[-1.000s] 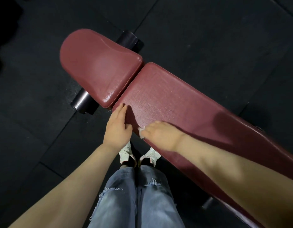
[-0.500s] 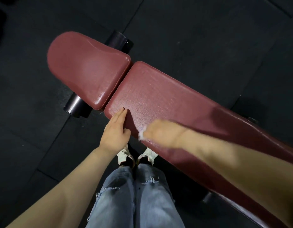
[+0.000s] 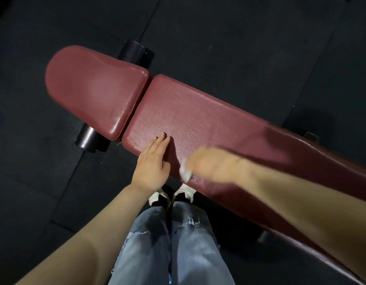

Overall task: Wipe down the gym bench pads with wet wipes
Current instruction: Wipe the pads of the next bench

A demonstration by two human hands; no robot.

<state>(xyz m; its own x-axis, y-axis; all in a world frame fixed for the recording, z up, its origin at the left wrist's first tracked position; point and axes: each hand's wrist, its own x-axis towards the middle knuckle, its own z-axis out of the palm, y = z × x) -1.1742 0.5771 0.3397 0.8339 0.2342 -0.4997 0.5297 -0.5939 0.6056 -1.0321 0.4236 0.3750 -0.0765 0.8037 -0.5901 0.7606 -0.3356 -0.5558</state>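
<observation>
A dark red gym bench runs from upper left to lower right. Its short seat pad (image 3: 91, 89) lies at the left, the long back pad (image 3: 208, 118) beside it across a narrow gap. My left hand (image 3: 152, 163) rests flat on the near edge of the long pad, fingers straight. My right hand (image 3: 210, 163), blurred by motion, holds a white wet wipe (image 3: 185, 171) against the near side of the long pad, just right of my left hand. Most of the wipe is hidden under the hand.
Black rubber floor tiles (image 3: 239, 38) surround the bench. A black roller (image 3: 89, 138) sticks out below the seat pad, another (image 3: 136, 52) behind it. My jeans-clad legs and white shoes (image 3: 171, 194) stand against the bench's near side.
My right hand with the wipe has slid a little along the pad's near edge and is now blurred. My left hand lies further onto the long pad. The camera view shifted.
</observation>
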